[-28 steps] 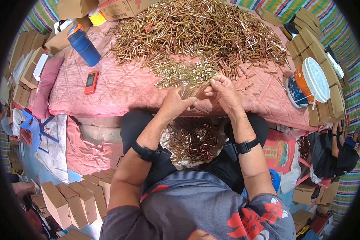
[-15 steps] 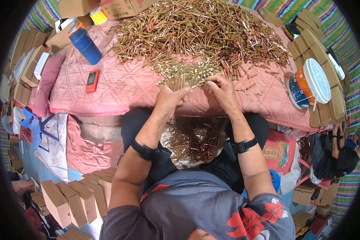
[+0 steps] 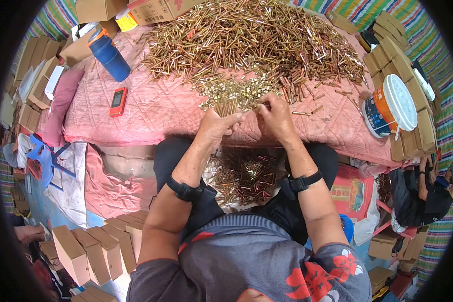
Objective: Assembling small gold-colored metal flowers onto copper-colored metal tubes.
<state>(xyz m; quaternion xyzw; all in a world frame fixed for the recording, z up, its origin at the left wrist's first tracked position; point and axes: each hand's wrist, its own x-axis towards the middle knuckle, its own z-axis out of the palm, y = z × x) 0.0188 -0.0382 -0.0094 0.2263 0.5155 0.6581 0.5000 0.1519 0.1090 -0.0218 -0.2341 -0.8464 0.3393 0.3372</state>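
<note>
My left hand (image 3: 216,125) is closed around several thin brass-coloured tubes (image 3: 226,107), whose ends stick up past the fingers. Close on its right, my right hand (image 3: 278,120) is closed in a pinch; whatever sits between thumb and finger is too small to name. Just beyond both hands lies a spread of small, shiny pale-gold pieces (image 3: 231,90). Behind that, a big heap of brass-coloured tubes (image 3: 246,43) covers the far part of the pink quilted cover (image 3: 151,108). Between my knees, lower down, lies another heap of tubes (image 3: 246,176).
A blue bottle (image 3: 110,58) and a red handheld device (image 3: 118,101) are at left on the cover. A white-lidded bucket (image 3: 390,106) stands at right. Cardboard boxes (image 3: 93,254) stand lower left, and a blue stool (image 3: 48,158) is at left. Another person (image 3: 425,196) works far right.
My right hand has shifted slightly left and curled its fingers more. The left hand stays around the tubes, nearly in place. The whole view has moved a little.
</note>
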